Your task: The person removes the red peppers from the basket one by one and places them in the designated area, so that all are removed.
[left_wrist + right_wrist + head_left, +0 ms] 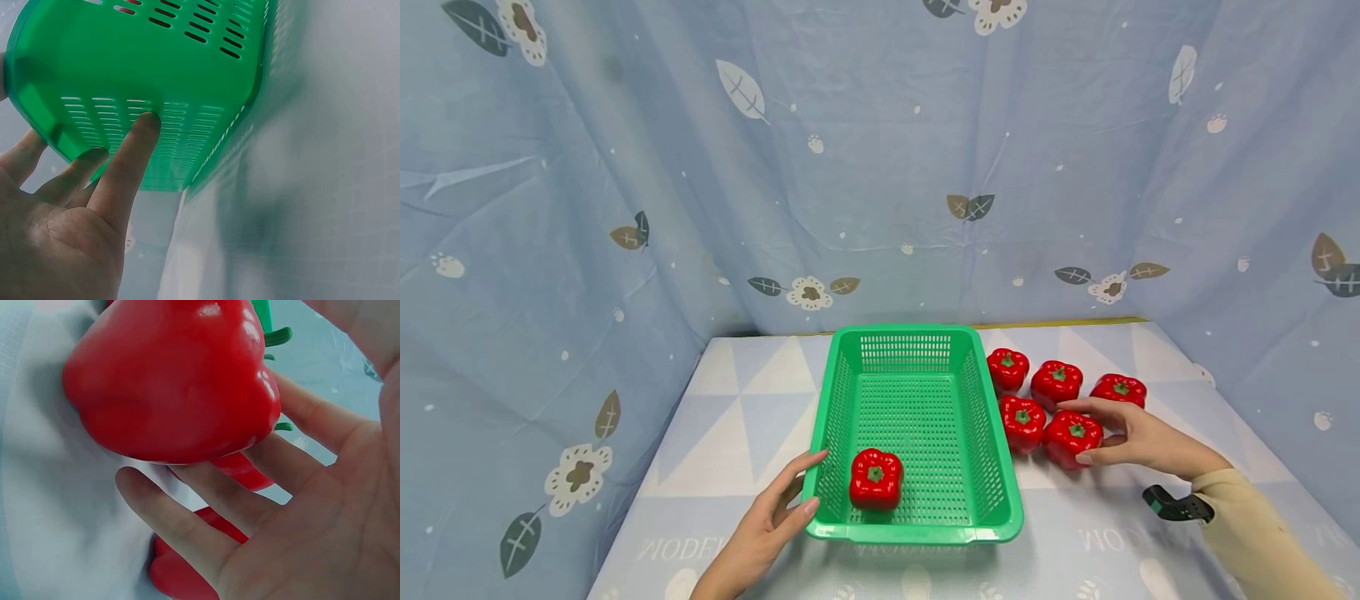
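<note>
A green plastic basket [917,533] with slotted walls stands on the table, one red bell pepper [876,479] inside near its front left. My left hand [767,517] is at the basket's left front corner. Its index finger and thumb tip reach the rim, and in the left wrist view extended fingers [125,165] touch the outer wall. To the right of the basket, my right hand [1138,435] holds a second red bell pepper [1067,442], thumb at its front, index finger behind it. In the right wrist view this pepper [175,381] fills the upper middle; the little finger stays straight below it.
Several more red bell peppers stand around the held one: one [1022,423] against the basket side, others [1056,383] behind, and one [1118,387] partly behind the right hand. A patterned cloth [722,417] covers the table. Blue curtains [887,167] hang behind and at both sides.
</note>
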Motion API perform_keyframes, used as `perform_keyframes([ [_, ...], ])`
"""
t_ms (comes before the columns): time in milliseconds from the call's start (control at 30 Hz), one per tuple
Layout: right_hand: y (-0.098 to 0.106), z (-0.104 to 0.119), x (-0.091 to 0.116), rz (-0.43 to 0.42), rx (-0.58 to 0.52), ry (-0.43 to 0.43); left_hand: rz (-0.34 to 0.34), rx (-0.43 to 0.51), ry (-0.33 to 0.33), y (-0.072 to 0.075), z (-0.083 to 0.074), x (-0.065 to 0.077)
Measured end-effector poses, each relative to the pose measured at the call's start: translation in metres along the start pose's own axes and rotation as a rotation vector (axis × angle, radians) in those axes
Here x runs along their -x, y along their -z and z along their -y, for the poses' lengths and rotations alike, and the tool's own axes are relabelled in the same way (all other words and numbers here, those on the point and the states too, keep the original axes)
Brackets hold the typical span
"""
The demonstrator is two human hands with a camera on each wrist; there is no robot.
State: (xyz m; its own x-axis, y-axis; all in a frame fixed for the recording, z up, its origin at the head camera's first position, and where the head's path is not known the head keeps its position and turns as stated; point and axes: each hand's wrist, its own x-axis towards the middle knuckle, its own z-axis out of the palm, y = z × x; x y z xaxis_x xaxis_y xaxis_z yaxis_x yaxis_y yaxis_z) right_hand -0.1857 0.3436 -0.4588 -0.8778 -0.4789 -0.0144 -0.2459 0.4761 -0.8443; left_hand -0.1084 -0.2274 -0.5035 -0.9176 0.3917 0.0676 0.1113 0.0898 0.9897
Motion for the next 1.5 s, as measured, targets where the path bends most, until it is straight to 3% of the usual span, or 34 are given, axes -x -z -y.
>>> perform_keyframes([
  [433, 0.007, 0.005, 0.003, -0.033, 0.042, 0.036, -0.01, -0.028, 0.016, -0.001, 0.0, 0.0],
  [767, 0.019, 0.029, 0.004, -0.057, 0.133, 0.093, -0.012, -0.029, -0.003, -0.001, -0.001, -0.001],
  [1067, 0.028, 0.054, -0.008, -0.073, 0.192, 0.114, -0.018, -0.025, 0.01, 0.0, -0.002, -0.001],
  [1333, 0.031, 0.075, -0.024, -0.054, 0.193, 0.167, -0.011, -0.021, 0.007, 0.0, 0.001, -0.001],
  [1500, 0.031, 0.087, -0.034, -0.039, 0.172, 0.15, -0.017, -0.027, 0.013, 0.0, 0.001, 0.0],
])
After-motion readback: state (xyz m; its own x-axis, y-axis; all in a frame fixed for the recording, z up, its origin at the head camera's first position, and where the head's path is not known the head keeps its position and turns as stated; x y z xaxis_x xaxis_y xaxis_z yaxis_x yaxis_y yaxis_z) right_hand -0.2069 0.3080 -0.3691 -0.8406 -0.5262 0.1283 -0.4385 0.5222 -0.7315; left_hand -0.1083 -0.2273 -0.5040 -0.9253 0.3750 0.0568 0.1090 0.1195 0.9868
